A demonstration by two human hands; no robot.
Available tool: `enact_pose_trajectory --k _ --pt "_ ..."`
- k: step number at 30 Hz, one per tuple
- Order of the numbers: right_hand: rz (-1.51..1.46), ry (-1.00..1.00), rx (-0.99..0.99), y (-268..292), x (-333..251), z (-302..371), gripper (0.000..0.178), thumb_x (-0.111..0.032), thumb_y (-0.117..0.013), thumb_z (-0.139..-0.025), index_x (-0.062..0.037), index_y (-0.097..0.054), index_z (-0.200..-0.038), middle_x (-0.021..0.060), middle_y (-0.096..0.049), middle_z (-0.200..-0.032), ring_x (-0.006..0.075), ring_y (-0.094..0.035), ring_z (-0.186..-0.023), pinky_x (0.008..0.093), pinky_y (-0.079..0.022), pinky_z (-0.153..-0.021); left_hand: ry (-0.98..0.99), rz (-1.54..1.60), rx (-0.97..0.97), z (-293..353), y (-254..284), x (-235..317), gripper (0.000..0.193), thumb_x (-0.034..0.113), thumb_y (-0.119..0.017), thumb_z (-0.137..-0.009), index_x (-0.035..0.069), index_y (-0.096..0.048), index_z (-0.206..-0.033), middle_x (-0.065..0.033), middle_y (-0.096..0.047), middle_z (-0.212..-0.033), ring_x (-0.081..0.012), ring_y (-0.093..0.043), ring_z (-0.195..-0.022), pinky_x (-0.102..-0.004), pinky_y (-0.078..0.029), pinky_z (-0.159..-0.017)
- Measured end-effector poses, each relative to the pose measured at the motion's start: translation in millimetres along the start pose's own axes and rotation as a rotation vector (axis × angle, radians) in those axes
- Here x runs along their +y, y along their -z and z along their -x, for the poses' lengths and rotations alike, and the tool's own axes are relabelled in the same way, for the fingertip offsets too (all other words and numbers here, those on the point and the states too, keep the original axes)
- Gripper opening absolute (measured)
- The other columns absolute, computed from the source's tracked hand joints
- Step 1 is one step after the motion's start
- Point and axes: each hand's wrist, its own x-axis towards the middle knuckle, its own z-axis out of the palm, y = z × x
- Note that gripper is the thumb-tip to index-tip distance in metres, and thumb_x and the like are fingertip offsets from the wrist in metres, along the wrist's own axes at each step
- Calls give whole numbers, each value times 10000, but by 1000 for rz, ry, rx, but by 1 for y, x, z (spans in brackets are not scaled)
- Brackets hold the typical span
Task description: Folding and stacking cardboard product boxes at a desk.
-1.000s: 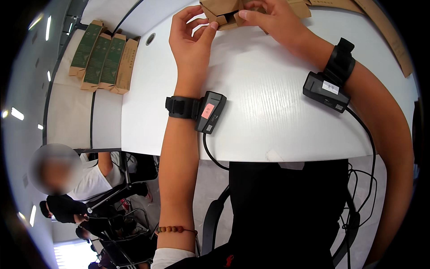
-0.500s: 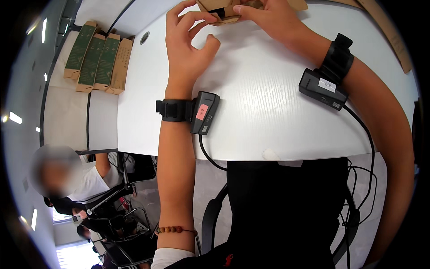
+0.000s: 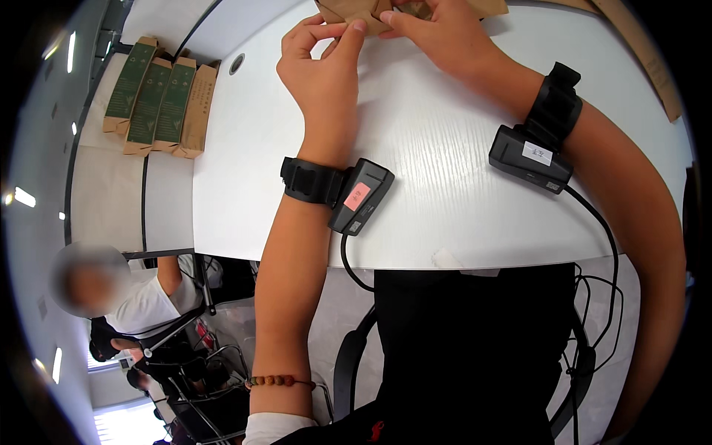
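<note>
Cardboard piece [image 3: 356,11] sits at the far bench [image 3: 445,222] edge, pinched by both your hands: left hand [image 3: 322,70] nipping its near edge, right hand [image 3: 437,33] pressing beside it, seemingly to steady a fold; green cartons [image 3: 159,96] lie well left

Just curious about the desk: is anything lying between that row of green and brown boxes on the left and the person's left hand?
Only a round hole in the white table lies between the boxes and the left hand, as the head view shows.
</note>
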Motion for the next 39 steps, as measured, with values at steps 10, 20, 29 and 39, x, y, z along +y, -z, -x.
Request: enact_pose_trajectory --k 10,20,29,39 --pt "41 51 35 -6 -2 1 445 7 -671 -872 -13 -637 -1315 170 -619 -1166 263 -602 -1115 345 -484 -976 204 453 64 -8 -8 -7 467 -6 -768 -879 -1 -430 -1200 -148 -506 -1242 -214 -605 -1101 -324 -506 -963" --pt "82 100 52 -8 -1 3 432 -19 -683 -884 -7 -626 -1312 157 -603 -1126 256 -588 -1070 338 -471 -976 147 367 54 -5 -3 -17 460 31 -788 -882 19 -454 -1198 -123 -531 -1217 -205 -583 -1128 -315 -499 -949" --pt "92 128 92 -9 -7 5 414 -23 -672 -883 -11 -631 -1296 162 -638 -1147 258 -596 -1061 344 -482 -960 93 267 29 -8 -2 -22 480 28 -805 -856 31 -462 -1192 -119 -548 -1191 -187 -576 -1082 -309 -492 -905" --pt "83 116 66 -11 5 2 428 -3 -633 -885 1 -612 -1313 152 -619 -1126 242 -587 -1049 342 -481 -948 92 251 32 -9 -4 -16 541 34 -803 -830 24 -447 -1237 -131 -553 -1196 -201 -584 -1065 -316 -496 -896"
